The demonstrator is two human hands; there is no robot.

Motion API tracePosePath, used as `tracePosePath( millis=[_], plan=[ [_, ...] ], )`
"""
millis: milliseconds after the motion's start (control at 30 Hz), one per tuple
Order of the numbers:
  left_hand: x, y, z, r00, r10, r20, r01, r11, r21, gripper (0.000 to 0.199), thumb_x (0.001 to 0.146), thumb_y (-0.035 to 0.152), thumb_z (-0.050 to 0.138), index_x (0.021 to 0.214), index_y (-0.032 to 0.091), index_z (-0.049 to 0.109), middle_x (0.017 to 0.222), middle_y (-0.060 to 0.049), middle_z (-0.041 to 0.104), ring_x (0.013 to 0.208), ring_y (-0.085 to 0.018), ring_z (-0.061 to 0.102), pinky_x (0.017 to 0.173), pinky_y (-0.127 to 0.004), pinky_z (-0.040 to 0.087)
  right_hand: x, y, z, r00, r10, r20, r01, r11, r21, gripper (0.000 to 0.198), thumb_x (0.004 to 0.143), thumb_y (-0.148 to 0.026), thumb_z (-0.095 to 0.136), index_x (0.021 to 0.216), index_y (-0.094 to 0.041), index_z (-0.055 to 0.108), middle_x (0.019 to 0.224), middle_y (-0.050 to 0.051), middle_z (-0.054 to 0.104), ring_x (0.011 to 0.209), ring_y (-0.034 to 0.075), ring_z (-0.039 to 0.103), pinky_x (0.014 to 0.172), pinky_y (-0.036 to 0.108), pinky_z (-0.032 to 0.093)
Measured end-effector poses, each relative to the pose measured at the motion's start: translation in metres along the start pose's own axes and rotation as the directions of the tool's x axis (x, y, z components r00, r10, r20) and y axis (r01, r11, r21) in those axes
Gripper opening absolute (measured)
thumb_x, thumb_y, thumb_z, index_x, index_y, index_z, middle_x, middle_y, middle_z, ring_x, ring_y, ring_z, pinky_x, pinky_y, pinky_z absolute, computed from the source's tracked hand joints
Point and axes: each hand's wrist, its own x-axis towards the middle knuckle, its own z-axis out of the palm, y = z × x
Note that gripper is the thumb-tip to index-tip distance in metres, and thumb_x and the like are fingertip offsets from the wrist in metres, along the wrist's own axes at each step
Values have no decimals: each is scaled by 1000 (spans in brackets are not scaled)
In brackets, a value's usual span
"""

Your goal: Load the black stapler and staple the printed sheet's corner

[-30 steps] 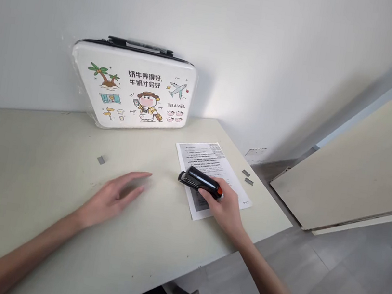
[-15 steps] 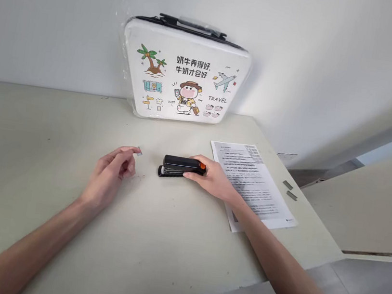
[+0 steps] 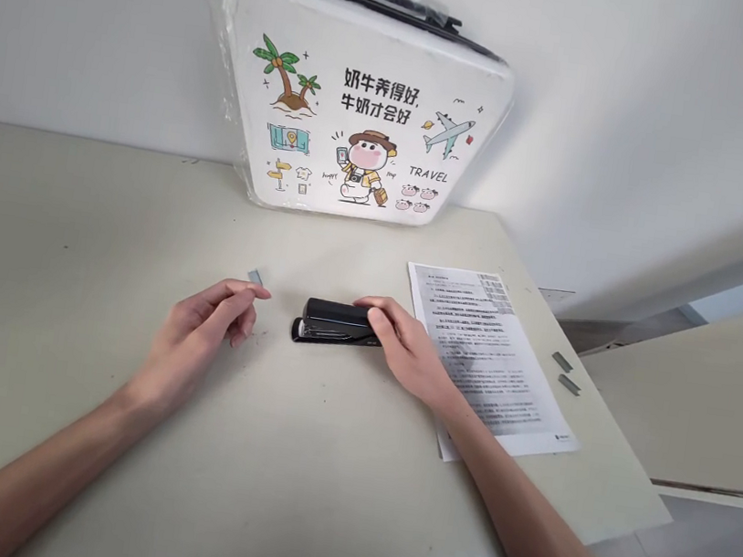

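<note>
My right hand [image 3: 407, 348] is wrapped round the rear part of a black stapler [image 3: 336, 320], thumb on top, hiding its back end. The stapler stands on the table, its nose to the left and a narrow gap between top and base. To its left, my left hand [image 3: 210, 316] hovers low over the table, fingers curled and thumb against the index finger, with nothing visible in the grip. A small grey strip of staples [image 3: 255, 276] lies just behind the left index finger, partly covered by it.
Printed sheets [image 3: 496, 379] lie under my right forearm. Two more staple strips [image 3: 562, 362] sit near the right edge of the table [image 3: 289, 470]. At the back, a white cartoon-printed case [image 3: 376, 49] in clear plastic leans against the wall.
My left fingertips have slid right, past the staple strip. My right thumb has shifted from the stapler's side onto its top, covering the orange part. The view has tipped and come closer.
</note>
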Motion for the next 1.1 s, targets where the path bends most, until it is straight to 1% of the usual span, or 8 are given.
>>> tracePosePath(
  millis=[67, 133, 267, 433, 567, 767, 967, 1100],
  plan=[
    [1, 0, 0, 1000, -9, 1, 9, 1000, 7, 30, 95, 49, 61, 80, 24, 66, 75, -2, 56, 72, -20, 52, 67, -33, 44, 0, 2, 1, 999, -6, -33, 7, 999, 34, 40, 111, -50, 36, 122, -27, 67, 122, 4, 74, 116, 21, 67, 102, 37, 51],
    [1, -1, -1, 1000, -12, 7, 12, 1000, 13, 30, 95, 49, 61, 81, 24, 67, 76, -2, 57, 71, -19, 52, 67, -33, 44, 1, 3, 1, 998, -12, -54, 16, 996, 85, 39, 111, -50, 36, 123, -27, 65, 123, 5, 74, 119, 21, 67, 106, 38, 50],
    [0, 0, 0, 1000, -8, 4, 8, 1000, 28, 29, 95, 50, 60, 88, 24, 70, 76, -2, 58, 70, -19, 51, 68, -34, 47, 2, 6, 2, 998, -14, -60, 22, 990, 140, 36, 111, -49, 38, 124, -27, 63, 122, 6, 75, 114, 21, 69, 103, 39, 53],
    [-1, 3, 2, 999, 7, -31, -5, 997, 72, 30, 91, 52, 62, 83, 24, 69, 71, -2, 58, 67, -19, 54, 67, -35, 50, 1, 7, 2, 999, -7, -51, 15, 989, 148, 35, 111, -49, 37, 125, -28, 62, 122, 6, 75, 113, 21, 70, 103, 40, 53],
    [-1, 2, 0, 1000, -2, -10, 2, 998, 61, 29, 94, 50, 61, 84, 24, 70, 73, -2, 59, 70, -19, 55, 66, -32, 48, 1, 9, 2, 999, -14, -50, 21, 987, 157, 36, 111, -51, 37, 126, -29, 62, 122, 5, 75, 112, 21, 71, 103, 41, 54],
    [-1, 0, 0, 1000, -1, 19, 1, 1000, 15, 29, 97, 48, 60, 82, 24, 67, 76, -1, 58, 71, -18, 51, 69, -30, 46, 1, 7, 1, 998, -23, -59, 31, 989, 142, 37, 111, -53, 38, 126, -29, 62, 122, 6, 75, 113, 22, 70, 103, 41, 53],
    [-3, 1, -1, 1000, -14, 25, 14, 1000, 14, 25, 99, 47, 60, 89, 25, 70, 77, -1, 57, 73, -18, 52, 68, -30, 44, 1, 9, 1, 999, -17, -50, 24, 989, 144, 39, 111, -53, 37, 127, -29, 62, 122, 6, 75, 113, 21, 70, 104, 41, 53],
    [-2, 1, -1, 1000, 2, 31, -2, 1000, 8, 29, 99, 47, 60, 81, 25, 66, 76, -1, 55, 73, -18, 50, 69, -30, 43, 1, 9, 1, 999, -15, -51, 23, 989, 147, 37, 111, -52, 36, 126, -28, 61, 122, 6, 75, 112, 21, 70, 102, 40, 53]
  ],
)
